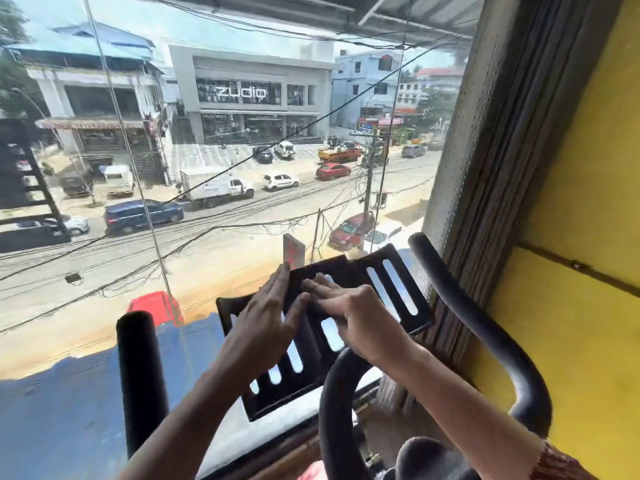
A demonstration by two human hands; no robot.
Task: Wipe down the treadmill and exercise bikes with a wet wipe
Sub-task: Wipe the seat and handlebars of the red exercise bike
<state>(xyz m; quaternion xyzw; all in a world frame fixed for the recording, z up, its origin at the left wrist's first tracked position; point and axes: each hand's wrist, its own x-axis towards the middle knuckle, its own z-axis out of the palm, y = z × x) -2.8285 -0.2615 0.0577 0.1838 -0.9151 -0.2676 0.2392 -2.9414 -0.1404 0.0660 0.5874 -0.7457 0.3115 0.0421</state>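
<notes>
Bike panel: flat, black, with round-ended slots.

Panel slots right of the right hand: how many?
2. One slot next to the right hand, the other beside it toward the panel edge. Fingers may hide more.

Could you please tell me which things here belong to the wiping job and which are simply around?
Job in hand: left hand and right hand, both resting on the black slotted panel; left grip; curved handlebar. No wipe is visible.
Just around: window glass; yellow wall; grey blind.
</notes>
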